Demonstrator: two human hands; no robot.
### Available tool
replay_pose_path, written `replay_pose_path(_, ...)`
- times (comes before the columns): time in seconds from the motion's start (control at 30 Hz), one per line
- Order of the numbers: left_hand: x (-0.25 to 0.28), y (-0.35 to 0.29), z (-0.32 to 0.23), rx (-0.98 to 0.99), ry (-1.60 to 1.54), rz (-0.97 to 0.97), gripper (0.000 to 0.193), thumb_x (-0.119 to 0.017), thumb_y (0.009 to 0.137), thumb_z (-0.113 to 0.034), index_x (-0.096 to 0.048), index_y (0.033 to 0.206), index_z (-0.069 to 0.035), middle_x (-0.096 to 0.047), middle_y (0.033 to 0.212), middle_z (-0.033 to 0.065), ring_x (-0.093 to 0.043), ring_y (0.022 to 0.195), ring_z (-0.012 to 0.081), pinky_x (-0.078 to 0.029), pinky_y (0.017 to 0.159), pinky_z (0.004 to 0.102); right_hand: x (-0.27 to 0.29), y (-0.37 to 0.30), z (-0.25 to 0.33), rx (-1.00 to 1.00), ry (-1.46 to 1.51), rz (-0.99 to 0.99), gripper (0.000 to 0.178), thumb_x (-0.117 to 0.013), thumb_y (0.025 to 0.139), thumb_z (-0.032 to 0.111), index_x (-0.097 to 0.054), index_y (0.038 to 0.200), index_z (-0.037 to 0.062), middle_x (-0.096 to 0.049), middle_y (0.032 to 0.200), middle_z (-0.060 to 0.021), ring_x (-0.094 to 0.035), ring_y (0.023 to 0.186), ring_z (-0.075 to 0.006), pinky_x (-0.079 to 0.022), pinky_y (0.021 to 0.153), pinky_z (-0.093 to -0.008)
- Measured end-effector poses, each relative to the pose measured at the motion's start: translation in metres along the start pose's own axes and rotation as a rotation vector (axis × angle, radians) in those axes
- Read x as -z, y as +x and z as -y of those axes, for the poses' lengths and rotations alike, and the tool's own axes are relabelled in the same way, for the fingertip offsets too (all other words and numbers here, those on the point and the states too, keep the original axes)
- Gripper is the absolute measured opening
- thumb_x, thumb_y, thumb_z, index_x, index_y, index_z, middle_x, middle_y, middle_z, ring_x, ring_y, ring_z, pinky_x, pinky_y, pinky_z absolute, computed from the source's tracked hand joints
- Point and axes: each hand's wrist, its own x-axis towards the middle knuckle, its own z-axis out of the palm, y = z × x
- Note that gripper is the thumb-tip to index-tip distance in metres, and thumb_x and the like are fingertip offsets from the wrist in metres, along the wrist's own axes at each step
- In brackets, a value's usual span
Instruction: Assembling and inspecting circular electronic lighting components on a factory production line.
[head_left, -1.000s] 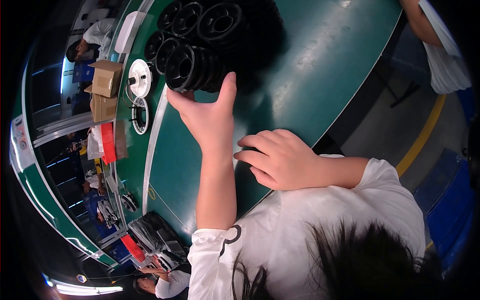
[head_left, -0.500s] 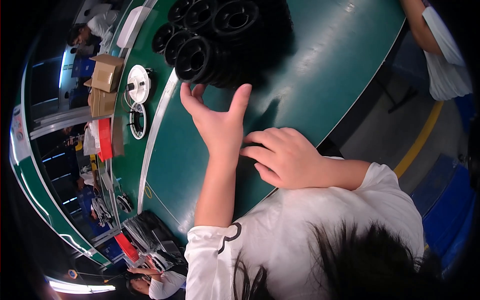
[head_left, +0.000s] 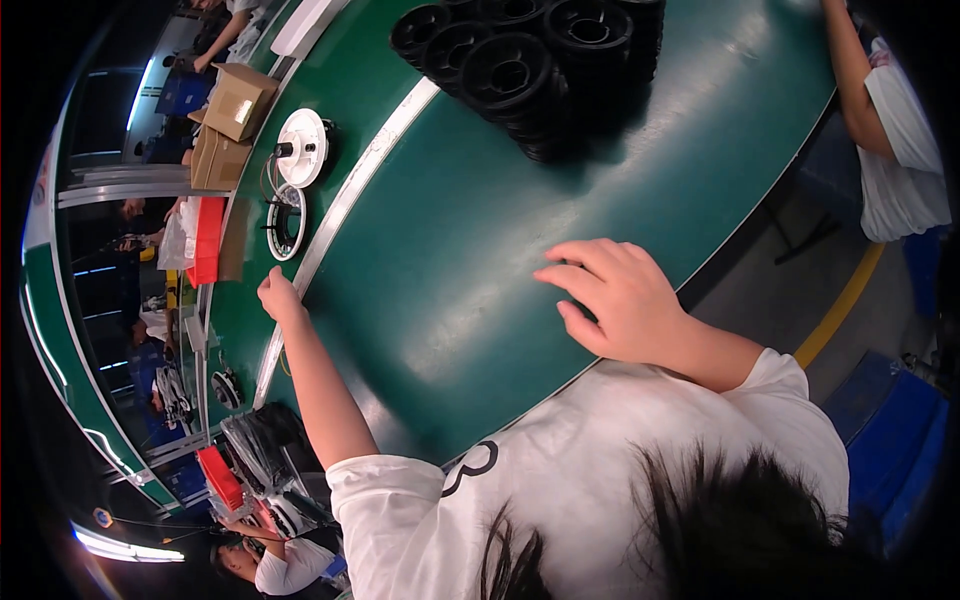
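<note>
My left hand (head_left: 280, 296) is stretched out to the left, over the metal strip along the green table (head_left: 450, 270). Its fingertips are just short of a white ring (head_left: 285, 258) with black parts inside. The fingers bunch together and are partly hidden, so I cannot tell their grip. My right hand (head_left: 625, 300) hovers palm down near the table's front edge, fingers apart, holding nothing. Beyond the ring lies a round white disc (head_left: 309, 140) with a black fitting and thin wires. Several stacks of black spool-like rings (head_left: 505, 70) stand at the far side, away from both hands.
Open cardboard boxes (head_left: 240, 100) and a red bin (head_left: 207, 240) are at the left. Black wrapped items (head_left: 255, 440) are piled at the lower left. Other people are around; one person's arm (head_left: 860, 90) is at the upper right. A blue bin (head_left: 890, 430) stands at the right.
My left hand has moved left from the black stacks to near the white ring. My right hand has shifted slightly right. The whole view has also shifted.
</note>
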Motion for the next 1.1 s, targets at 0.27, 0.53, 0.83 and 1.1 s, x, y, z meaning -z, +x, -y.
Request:
replay_pose_path(0.27, -0.020, 0.021, 0.010, 0.107, 0.185, 0.187, 0.048, -0.051, 0.079, -0.039, -0.060, 0.091, 0.007, -0.062, 0.089, 0.0190, -0.059, 0.086, 0.0292, -0.043, 0.079, 0.0354, 0.005, 0.001, -0.006, -0.081, -0.015, -0.041, 0.027, -0.058, 0.070, 0.008, -0.059, 0.097, 0.0084, -0.057, 0.101, -0.0066, -0.054, 0.088, -0.0230, -0.043, 0.074, -0.0339)
replay_pose_path(0.53, -0.020, 0.020, 0.024, 0.016, 0.209, -0.003, 0.046, -0.052, 0.076, -0.035, -0.059, 0.093, 0.007, -0.062, 0.091, 0.0203, -0.059, 0.086, 0.0316, -0.044, 0.078, 0.0371, 0.025, 0.039, -0.027, -0.145, -0.111, -0.371, 0.040, -0.055, 0.071, 0.003, -0.052, 0.110, 0.0109, -0.059, 0.091, -0.0075, -0.058, 0.076, -0.0227, -0.046, 0.064, -0.0299)
replay_pose_path(0.83, -0.015, 0.034, 0.044, 0.103, 0.063, -0.127, 0.038, -0.052, 0.076, -0.030, -0.061, 0.085, 0.006, -0.063, 0.081, 0.0163, -0.059, 0.075, 0.0256, -0.045, 0.070, 0.0345, 0.025, 0.049, -0.039, -0.080, -0.277, -0.360, 0.034, -0.055, 0.071, 0.003, -0.055, 0.103, 0.0100, -0.059, 0.092, -0.0057, -0.059, 0.078, -0.0211, -0.047, 0.063, -0.0298)
replay_pose_path(1.1, -0.016, 0.030, 0.049, 0.089, -0.373, -0.199, 0.029, -0.048, 0.079, -0.021, -0.057, 0.082, 0.007, -0.060, 0.071, 0.0117, -0.058, 0.057, 0.0191, -0.043, 0.052, 0.0285, 0.018, 0.050, -0.041, -0.133, -0.224, -0.396, 0.032, -0.058, 0.069, 0.007, -0.055, 0.101, 0.0088, -0.059, 0.097, -0.0062, -0.058, 0.081, -0.0232, -0.047, 0.066, -0.0294)
